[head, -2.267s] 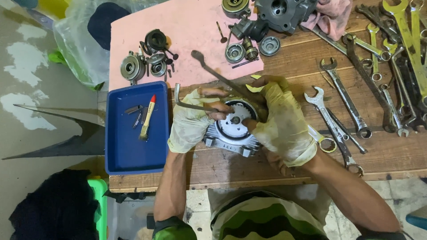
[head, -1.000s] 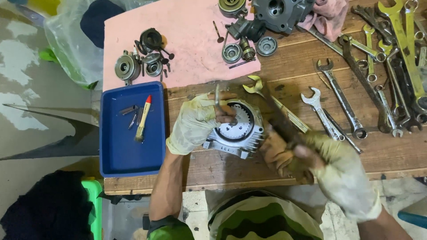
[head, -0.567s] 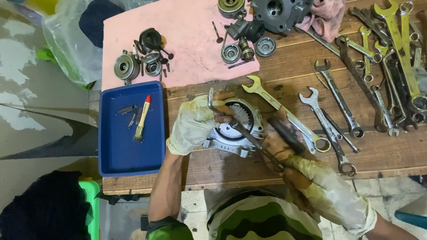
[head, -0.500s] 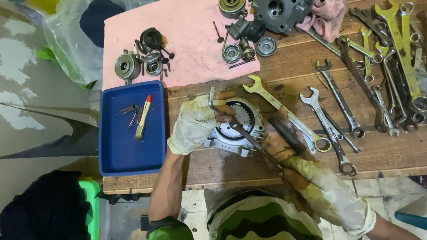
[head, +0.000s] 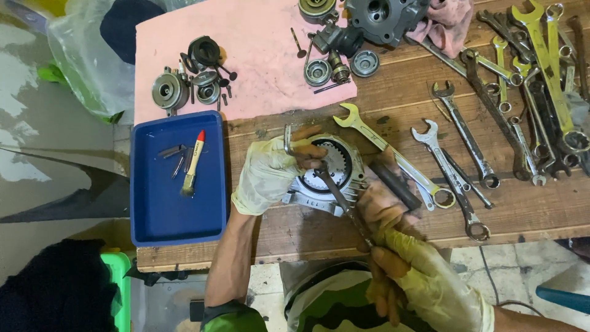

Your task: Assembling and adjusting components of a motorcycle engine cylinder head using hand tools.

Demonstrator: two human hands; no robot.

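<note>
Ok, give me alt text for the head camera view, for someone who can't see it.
Two gloved hands work on a round metal engine part on a wooden bench: the left hand steadies it, the right hand holds a thin tool into it. Wrenches lie right, a blue tray left.

The round engine part [head: 329, 175] lies at the table's [head: 295, 230] near edge. The tray [head: 153, 212] sits left of it, wrenches [head: 455, 166] right, and the cloth [head: 264, 55] with small parts [head: 190, 86] behind.
</note>
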